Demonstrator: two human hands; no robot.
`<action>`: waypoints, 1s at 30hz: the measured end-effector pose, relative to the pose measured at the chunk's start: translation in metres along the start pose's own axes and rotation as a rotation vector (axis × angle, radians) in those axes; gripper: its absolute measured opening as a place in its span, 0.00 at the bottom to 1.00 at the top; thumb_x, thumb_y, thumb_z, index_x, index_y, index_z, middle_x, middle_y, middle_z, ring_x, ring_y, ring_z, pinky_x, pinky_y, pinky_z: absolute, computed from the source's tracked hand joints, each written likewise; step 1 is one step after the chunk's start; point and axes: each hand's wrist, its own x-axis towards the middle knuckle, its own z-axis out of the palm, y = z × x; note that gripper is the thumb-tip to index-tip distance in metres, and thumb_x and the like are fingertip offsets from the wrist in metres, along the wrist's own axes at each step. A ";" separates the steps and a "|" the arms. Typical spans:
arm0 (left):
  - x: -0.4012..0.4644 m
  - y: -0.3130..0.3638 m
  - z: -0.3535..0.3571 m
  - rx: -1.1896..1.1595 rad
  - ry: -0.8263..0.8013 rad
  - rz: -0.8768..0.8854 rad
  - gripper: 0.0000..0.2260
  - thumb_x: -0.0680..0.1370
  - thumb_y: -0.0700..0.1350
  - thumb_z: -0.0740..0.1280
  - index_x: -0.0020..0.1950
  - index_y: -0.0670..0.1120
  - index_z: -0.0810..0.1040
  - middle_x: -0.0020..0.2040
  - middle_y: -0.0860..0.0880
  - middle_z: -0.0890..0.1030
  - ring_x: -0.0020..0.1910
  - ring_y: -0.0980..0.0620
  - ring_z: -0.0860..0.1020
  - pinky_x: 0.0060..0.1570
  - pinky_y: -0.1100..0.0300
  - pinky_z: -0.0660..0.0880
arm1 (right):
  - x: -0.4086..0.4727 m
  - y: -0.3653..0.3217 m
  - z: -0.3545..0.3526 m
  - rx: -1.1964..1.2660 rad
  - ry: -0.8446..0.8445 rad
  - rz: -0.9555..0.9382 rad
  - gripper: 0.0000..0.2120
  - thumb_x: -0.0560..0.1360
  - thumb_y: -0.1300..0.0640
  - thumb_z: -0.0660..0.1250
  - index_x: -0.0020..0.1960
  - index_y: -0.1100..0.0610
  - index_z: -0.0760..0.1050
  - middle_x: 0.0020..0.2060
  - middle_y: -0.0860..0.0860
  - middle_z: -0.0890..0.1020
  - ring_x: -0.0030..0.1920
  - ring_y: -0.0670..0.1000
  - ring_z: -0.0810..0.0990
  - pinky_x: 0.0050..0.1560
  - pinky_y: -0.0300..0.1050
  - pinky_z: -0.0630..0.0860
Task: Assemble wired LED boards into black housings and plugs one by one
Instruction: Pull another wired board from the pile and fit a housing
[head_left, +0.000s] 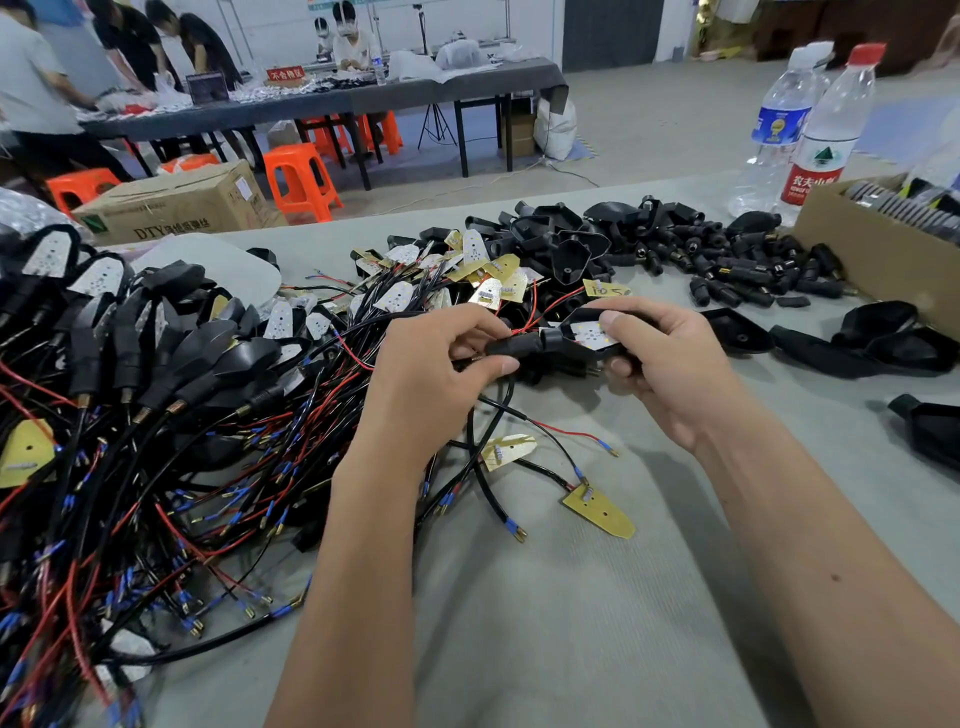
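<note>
white led board (589, 332) seated in black housing (571, 340), plug (514, 345) seemingly attached.

At frame centre, the left hand (431, 364) pinches a black plug (511, 345). The right hand (670, 364) grips a black housing (582, 325) holding a white LED board (592, 332).

The brown cardboard box (179, 205) beyond the counter's far edge carries the printed letters "DTY", followed by Chinese characters too blurred to read, and a green square mark at its left corner. A red sign (284, 74) on the far grey table shows white Chinese characters, "不合格区". The red label of the nearer water bottle (826, 135) shows "农夫山泉" under a green mountain logo. The blue label on the other bottle (782, 111) cannot be read.
</note>
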 end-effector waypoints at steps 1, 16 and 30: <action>0.000 -0.001 -0.001 -0.009 -0.018 -0.010 0.07 0.75 0.42 0.76 0.51 0.51 0.87 0.40 0.56 0.85 0.41 0.58 0.80 0.43 0.65 0.75 | 0.000 0.001 -0.001 -0.015 -0.003 -0.021 0.10 0.79 0.62 0.66 0.50 0.53 0.86 0.34 0.49 0.79 0.27 0.47 0.69 0.26 0.35 0.64; -0.003 -0.002 -0.004 -0.063 -0.089 -0.072 0.09 0.73 0.38 0.78 0.49 0.49 0.84 0.41 0.54 0.86 0.43 0.60 0.83 0.42 0.74 0.72 | -0.001 0.001 -0.003 -0.190 -0.008 -0.107 0.08 0.77 0.56 0.69 0.52 0.47 0.86 0.34 0.47 0.80 0.28 0.46 0.72 0.31 0.40 0.68; -0.001 0.000 0.001 -0.149 -0.091 -0.072 0.07 0.74 0.40 0.78 0.49 0.49 0.84 0.41 0.55 0.87 0.44 0.58 0.85 0.49 0.68 0.77 | -0.005 -0.003 -0.001 -0.219 -0.043 -0.126 0.11 0.81 0.60 0.67 0.51 0.49 0.86 0.29 0.46 0.76 0.26 0.46 0.67 0.28 0.36 0.66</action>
